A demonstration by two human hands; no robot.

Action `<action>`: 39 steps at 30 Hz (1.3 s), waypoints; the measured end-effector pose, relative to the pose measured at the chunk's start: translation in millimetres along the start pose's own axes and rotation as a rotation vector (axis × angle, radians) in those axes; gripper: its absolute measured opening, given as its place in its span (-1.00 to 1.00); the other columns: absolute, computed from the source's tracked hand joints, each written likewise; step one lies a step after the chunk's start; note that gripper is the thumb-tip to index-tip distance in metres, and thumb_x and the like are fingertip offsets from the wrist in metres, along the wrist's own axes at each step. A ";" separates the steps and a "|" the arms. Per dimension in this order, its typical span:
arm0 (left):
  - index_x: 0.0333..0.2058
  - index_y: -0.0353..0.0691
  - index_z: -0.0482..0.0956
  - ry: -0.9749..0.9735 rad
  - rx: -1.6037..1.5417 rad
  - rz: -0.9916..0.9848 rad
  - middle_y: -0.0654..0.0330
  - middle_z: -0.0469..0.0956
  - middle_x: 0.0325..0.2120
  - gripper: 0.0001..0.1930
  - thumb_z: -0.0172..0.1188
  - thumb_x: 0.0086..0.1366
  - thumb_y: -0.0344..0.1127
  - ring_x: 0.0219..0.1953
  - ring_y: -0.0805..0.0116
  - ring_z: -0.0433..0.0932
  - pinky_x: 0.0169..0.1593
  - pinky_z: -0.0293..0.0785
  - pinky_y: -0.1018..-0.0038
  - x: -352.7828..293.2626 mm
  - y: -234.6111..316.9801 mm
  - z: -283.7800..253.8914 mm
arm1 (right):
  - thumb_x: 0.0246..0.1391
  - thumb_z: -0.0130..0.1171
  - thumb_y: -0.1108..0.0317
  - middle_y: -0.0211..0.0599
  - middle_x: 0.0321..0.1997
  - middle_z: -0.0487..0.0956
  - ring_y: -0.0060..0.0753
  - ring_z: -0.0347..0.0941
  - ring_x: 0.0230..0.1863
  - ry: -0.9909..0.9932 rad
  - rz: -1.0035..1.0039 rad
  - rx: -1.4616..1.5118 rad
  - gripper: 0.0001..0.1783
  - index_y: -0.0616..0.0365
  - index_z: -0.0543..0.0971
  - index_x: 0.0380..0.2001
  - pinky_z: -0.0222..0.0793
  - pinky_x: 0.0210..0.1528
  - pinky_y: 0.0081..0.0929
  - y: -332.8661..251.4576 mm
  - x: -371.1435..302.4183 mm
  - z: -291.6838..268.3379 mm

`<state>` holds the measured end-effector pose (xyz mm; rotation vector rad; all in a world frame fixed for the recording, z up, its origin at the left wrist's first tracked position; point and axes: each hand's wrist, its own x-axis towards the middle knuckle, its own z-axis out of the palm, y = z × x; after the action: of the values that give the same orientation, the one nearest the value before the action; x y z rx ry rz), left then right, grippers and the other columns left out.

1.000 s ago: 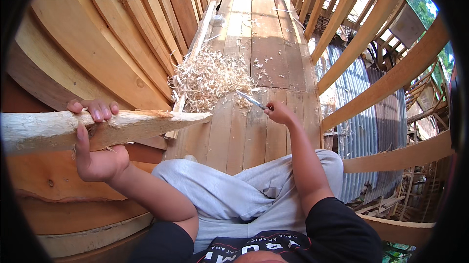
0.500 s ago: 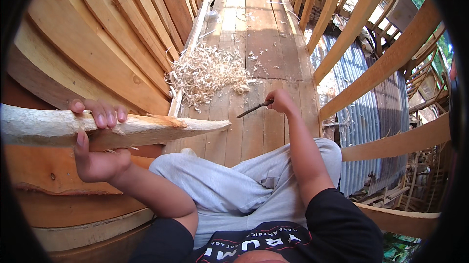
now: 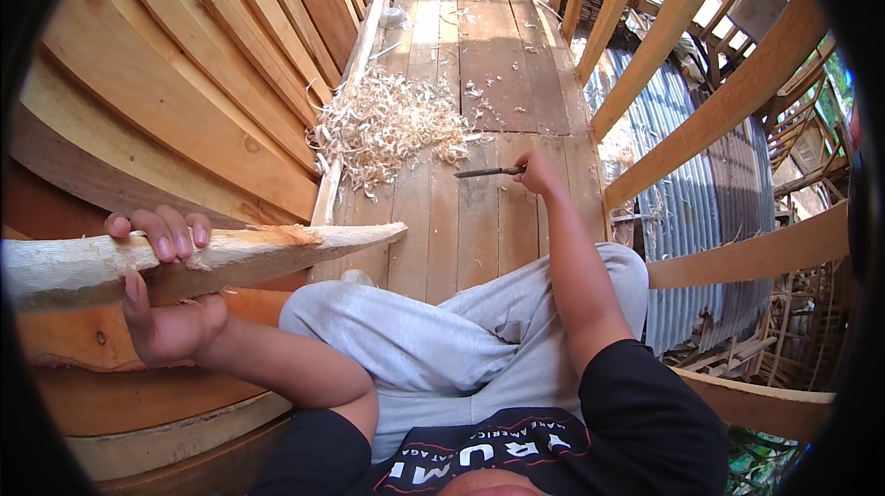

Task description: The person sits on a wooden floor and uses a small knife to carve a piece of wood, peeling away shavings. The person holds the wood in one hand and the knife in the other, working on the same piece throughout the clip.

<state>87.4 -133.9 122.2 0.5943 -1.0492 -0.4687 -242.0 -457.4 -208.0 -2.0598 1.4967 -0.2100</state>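
A long pale pole of peeled wood [image 3: 64, 265] comes in from the left edge and tapers to a carved point over the floorboards. My left hand [image 3: 171, 279] grips it from below, with fingers over the top and thumb against the near side. In my right hand [image 3: 536, 171] is a knife [image 3: 484, 172] with a thin dark blade, held by its handle. Its blade points left, apart from the pole and above the floor. Fresh cut facets show along the pole's tapered end.
A heap of curled wood shavings [image 3: 392, 127] lies on the plank floor [image 3: 479, 252] ahead. Upright boards [image 3: 175, 100] wall the left side. Slanted wooden railing slats [image 3: 728, 100] stand on the right, with corrugated metal sheets [image 3: 710, 229] below. My crossed legs [image 3: 387, 330] are close in front.
The pole and my left hand have shifted left and slightly down in the picture. My right hand has risen slightly, and the knife has turned from slanting down to nearly level.
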 end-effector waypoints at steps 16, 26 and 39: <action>-0.04 -0.18 0.25 -0.023 -0.022 -0.010 0.23 0.30 -0.42 -0.55 0.15 0.14 -0.18 -0.35 0.41 0.25 -0.19 0.19 0.36 1.1 7.2 -25.3 | -0.36 0.46 0.54 -0.29 -0.25 0.69 -0.31 0.60 -0.22 -0.224 0.027 0.072 -0.53 -0.04 0.71 -0.23 0.50 -0.15 -0.38 -2.9 -2.8 -14.2; -0.03 -0.17 0.26 -0.006 0.014 0.001 0.23 0.31 -0.43 -0.54 0.16 0.14 -0.17 -0.35 0.41 0.25 -0.19 0.18 0.37 2.7 8.9 -32.2 | -0.33 0.43 0.59 -0.38 -0.41 0.68 -0.57 0.54 -0.41 -0.143 -0.052 0.160 -0.64 0.13 0.70 -0.32 0.47 -0.31 -0.53 -36.8 -13.1 -21.0; -0.04 -0.17 0.26 0.015 -0.004 0.000 0.25 0.30 -0.43 -0.54 0.16 0.13 -0.16 -0.37 0.43 0.24 -0.21 0.16 0.37 2.8 4.2 -37.3 | -0.18 0.37 0.49 -0.26 -0.40 0.68 -0.46 0.57 -0.37 -0.272 -0.176 0.065 -0.70 0.08 0.69 -0.26 0.44 -0.26 -0.46 -70.9 -21.1 -0.9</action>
<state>122.6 -124.0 113.1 0.5934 -1.0340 -0.4663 -191.8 -424.1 -165.1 -2.0733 1.1343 -0.0420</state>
